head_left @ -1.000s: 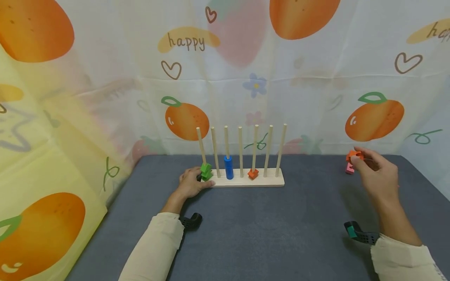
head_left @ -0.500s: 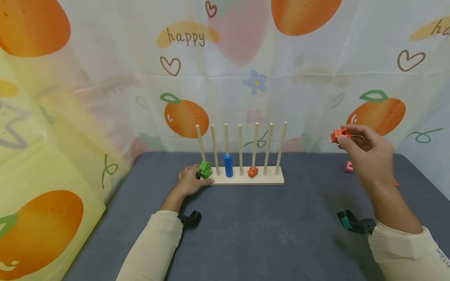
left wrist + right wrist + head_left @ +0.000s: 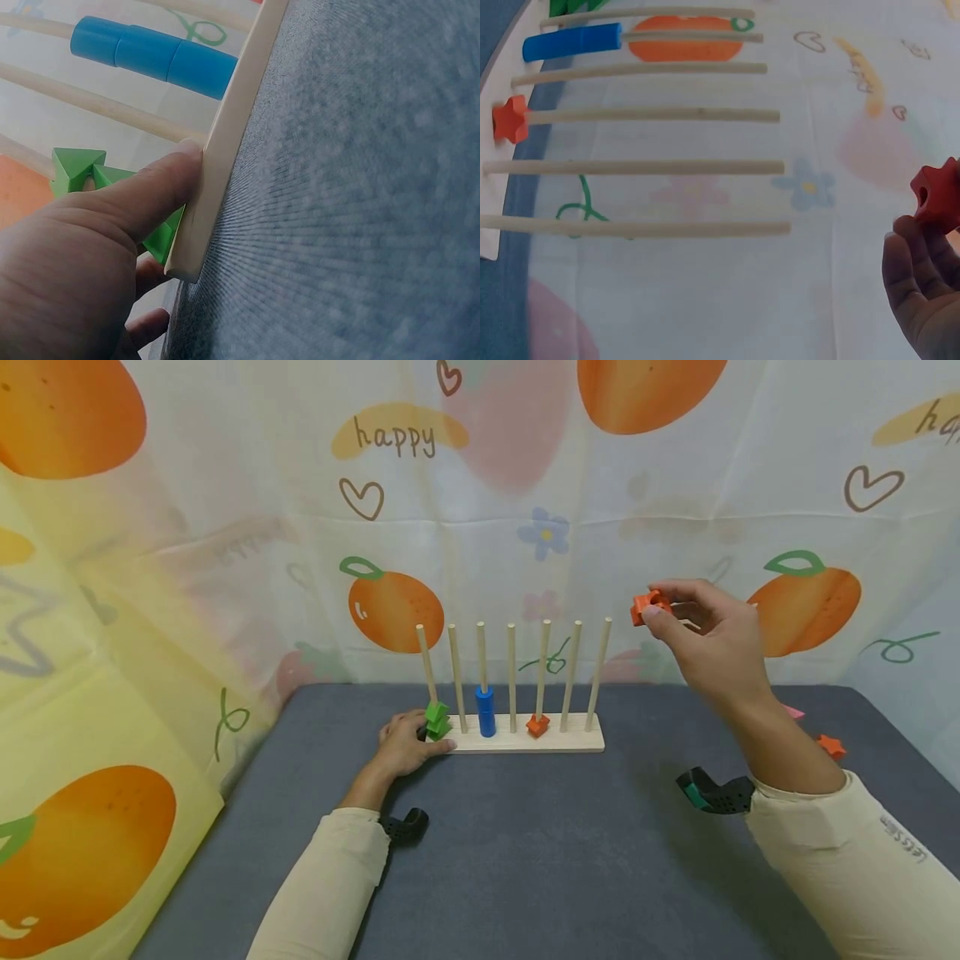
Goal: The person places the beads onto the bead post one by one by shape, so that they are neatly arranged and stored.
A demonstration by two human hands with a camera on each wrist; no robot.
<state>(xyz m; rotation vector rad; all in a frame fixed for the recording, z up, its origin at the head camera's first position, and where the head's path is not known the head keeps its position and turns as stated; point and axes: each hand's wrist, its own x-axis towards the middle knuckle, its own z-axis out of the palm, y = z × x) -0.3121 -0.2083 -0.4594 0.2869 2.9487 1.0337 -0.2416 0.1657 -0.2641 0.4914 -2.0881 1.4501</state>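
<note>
Left hand point(image 3: 405, 747): fingers grip peg base point(image 3: 513, 742) end, likely steadying it. Right hand point(image 3: 716, 643): fingers pinch orange star point(image 3: 642, 607) by edges, likely keeping hole point(image 3: 922, 196) uncovered.

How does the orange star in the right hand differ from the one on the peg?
The held star is up in the air; the pegged star sits at the wooden base. The held star's hole is open; the pegged star's has the peg through it. Both are orange.

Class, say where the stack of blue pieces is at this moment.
In the head view, the blue stack is on the wooden rack's third peg from the left, between the green pieces and an orange star.
</note>
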